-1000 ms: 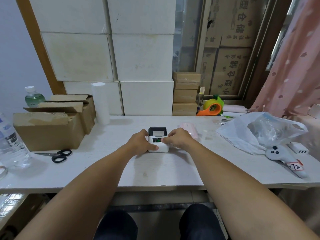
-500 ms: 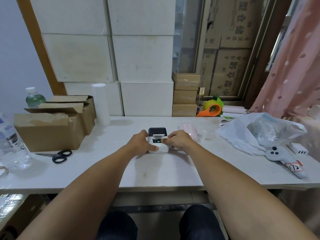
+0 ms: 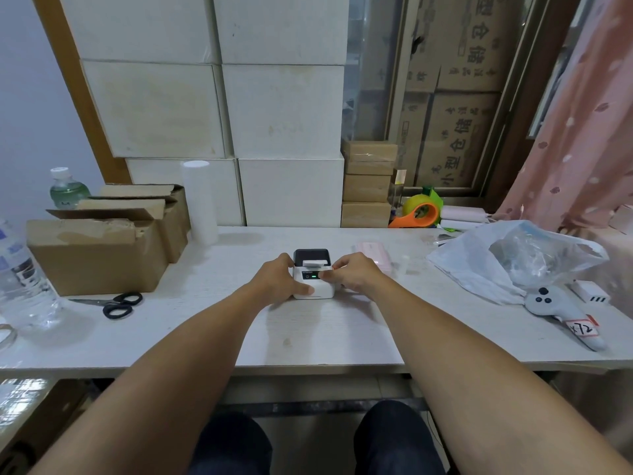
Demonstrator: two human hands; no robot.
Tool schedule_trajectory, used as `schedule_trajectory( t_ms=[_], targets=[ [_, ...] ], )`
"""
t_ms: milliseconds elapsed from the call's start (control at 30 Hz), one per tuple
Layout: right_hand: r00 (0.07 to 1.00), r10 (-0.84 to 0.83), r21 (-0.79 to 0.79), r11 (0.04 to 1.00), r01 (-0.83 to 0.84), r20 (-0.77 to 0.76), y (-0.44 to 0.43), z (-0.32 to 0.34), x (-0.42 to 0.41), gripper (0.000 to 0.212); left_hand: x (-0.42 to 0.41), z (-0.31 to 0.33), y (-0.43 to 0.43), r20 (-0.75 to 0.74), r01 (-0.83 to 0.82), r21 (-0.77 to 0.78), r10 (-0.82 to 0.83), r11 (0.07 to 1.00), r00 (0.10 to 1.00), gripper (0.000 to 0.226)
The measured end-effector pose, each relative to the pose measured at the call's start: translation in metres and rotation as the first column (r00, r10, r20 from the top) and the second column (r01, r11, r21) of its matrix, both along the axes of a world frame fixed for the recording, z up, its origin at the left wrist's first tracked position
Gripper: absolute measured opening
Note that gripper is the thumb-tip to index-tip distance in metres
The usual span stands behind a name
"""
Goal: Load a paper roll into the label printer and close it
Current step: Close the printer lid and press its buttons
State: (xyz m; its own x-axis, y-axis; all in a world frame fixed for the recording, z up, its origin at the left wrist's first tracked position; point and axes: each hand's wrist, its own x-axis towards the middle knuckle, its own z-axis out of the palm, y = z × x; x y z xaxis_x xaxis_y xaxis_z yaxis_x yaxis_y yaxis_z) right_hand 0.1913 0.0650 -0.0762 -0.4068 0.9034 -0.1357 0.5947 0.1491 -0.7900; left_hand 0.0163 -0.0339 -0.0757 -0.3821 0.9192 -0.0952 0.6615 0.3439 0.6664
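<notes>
On table, both hands stay holding printer.

A small white printer stands in the middle of the table. The left hand grips its left side, thumb on the front. The right hand touches the top right edge, one fingertip at the panel (a green light is on). Scissors lie at the left, near a box.
</notes>
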Motion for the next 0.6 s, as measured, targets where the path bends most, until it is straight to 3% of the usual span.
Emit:
schedule_trajectory(
  t_ms=[600],
  targets=[
    [0.999,-0.012,-0.002,1.000,0.013,0.032,-0.0057,0.0041,-0.0005,0.039,0.0011,-0.0002,-0.0014,0.028,-0.005,0.015,0.004,1.000,1.000,0.068]
  ],
)
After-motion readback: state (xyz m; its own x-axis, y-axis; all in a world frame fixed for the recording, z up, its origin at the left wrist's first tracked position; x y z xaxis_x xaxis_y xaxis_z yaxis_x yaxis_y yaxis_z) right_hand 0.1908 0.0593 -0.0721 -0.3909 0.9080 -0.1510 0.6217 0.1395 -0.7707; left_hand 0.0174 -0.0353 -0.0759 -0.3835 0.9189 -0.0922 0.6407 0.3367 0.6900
